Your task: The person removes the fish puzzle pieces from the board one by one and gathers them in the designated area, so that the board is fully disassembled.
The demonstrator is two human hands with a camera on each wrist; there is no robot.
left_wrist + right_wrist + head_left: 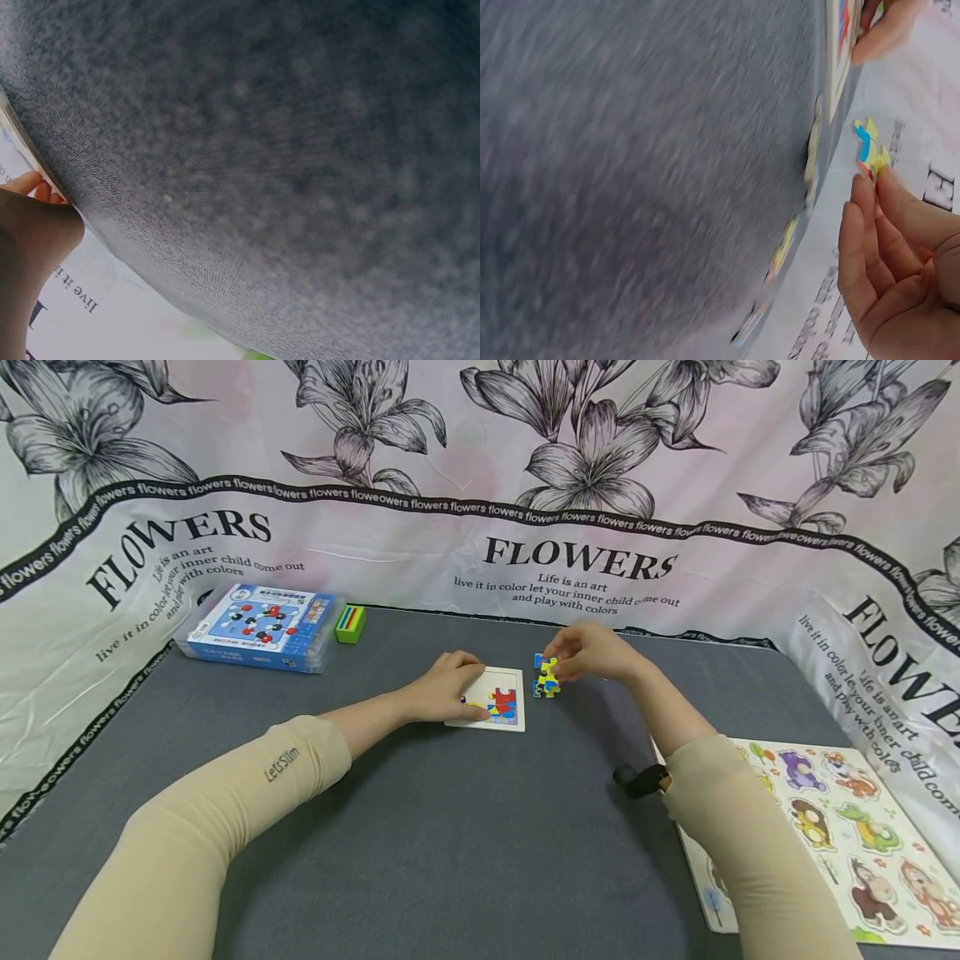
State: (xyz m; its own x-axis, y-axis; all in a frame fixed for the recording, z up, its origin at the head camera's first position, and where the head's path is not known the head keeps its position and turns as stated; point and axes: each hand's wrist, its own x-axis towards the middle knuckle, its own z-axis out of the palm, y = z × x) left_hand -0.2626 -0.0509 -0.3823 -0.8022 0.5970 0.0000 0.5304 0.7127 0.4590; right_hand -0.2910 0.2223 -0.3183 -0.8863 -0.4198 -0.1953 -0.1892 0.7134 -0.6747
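Knobbed puzzle piece (868, 150), yellow and blue with some red

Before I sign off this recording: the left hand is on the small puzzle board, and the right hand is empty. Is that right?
The right hand isn't empty: the right wrist view shows it pinching a yellow-and-blue puzzle piece. The left hand is indeed on the small puzzle board.

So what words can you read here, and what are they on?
"FLOWERS": hanging cloth
"Life is an art live it in color let your inner child come out and play with colors": same cloth
"flowers", repeated: cloth's black band
"Let'sSlim": left sleeve
Blue box's print: too small to read
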